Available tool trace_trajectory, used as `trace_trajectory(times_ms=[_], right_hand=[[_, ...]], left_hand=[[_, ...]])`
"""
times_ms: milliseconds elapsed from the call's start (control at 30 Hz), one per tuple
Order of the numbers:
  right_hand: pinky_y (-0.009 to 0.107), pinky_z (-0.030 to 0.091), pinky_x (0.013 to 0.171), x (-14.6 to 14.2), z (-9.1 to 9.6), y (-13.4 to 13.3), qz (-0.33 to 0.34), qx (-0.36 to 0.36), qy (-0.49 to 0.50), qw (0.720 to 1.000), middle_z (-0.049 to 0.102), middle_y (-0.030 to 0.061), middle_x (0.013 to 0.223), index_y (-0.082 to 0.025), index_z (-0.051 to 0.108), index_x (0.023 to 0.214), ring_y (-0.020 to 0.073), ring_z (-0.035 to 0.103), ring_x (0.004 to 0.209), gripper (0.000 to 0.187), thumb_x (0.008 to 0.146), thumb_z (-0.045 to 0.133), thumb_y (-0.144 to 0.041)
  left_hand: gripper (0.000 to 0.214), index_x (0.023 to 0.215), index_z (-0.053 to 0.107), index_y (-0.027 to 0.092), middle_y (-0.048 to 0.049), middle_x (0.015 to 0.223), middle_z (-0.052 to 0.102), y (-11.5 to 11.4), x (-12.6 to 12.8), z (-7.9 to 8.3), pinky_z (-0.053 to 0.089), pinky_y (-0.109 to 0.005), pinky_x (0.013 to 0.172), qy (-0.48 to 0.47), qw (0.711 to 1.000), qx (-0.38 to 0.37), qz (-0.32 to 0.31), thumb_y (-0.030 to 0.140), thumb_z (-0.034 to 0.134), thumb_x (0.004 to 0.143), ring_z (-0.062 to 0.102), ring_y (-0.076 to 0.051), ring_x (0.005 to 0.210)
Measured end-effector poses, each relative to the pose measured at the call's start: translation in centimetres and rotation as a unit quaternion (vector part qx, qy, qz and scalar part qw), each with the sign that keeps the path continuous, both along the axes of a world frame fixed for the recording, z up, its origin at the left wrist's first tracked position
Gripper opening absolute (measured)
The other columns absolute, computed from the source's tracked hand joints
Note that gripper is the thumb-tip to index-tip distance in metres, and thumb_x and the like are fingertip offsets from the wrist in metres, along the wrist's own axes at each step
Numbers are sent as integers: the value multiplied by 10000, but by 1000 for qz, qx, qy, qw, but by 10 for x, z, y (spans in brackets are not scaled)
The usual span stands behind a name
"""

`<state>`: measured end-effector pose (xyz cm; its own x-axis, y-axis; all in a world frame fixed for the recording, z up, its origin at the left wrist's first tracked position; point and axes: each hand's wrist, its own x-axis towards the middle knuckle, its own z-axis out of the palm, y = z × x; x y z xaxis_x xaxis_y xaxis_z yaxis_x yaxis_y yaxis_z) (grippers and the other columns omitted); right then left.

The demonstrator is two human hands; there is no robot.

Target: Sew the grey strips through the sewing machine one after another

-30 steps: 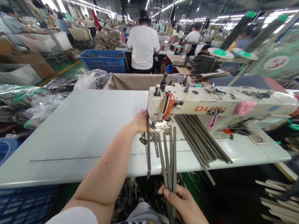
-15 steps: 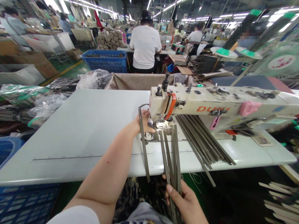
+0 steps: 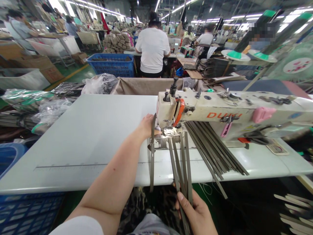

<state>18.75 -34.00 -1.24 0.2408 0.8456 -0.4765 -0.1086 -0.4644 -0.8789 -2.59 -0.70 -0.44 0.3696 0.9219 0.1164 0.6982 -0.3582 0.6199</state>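
Observation:
At the needle end of the sewing machine (image 3: 195, 106), my left hand (image 3: 146, 126) is beside the presser foot, thumb stretched toward it and apart from the fingers. The machine head and a dark strip partly hide the fingertips. That loose strip (image 3: 152, 163) drapes in front of my left hand and hangs down over the table edge. Below the edge, my right hand (image 3: 193, 209) is closed around several narrow grey-brown strips (image 3: 179, 166), thumb on top. Their upper ends fan out toward the metal needle plate (image 3: 161, 143).
A bundle of similar strips (image 3: 212, 150) lies under the machine arm, right of the needle. The white table (image 3: 97, 130) carries a printed ruler. Plastic-wrapped bundles (image 3: 26, 101) and a blue basket (image 3: 12, 156) stand left. A person in white (image 3: 153, 49) sits ahead.
The loose strip by my left hand has swung right at its top and hangs straighter, its lower end slightly left. My left fingers have drawn closer together. My right hand keeps its strips, now slightly more fanned.

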Motion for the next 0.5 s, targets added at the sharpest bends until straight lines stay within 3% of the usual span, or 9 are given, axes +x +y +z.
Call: trace_trajectory(times_ms=[233,500], right_hand=[[300,371,568,-3,-10,0,-12,12,-21,1000,745,-17,700,-236,852,1259,175,543,572,862,810,950,-965],[309,408,546,-6,-6,1,-20,11,-7,1000,767,-15,706,-237,834,1277,178,578,542,876,806,950,-966]], left_hand=[[710,1412,782,177,-176,1502,801,-1,4,0,593,-598,1365,-12,1000,-6,15,172,1019,742,738,-444,1499],[697,1383,795,186,-178,1514,803,2,0,-9,589,-600,1370,-52,998,-23,14,194,1045,733,753,-438,1475]])
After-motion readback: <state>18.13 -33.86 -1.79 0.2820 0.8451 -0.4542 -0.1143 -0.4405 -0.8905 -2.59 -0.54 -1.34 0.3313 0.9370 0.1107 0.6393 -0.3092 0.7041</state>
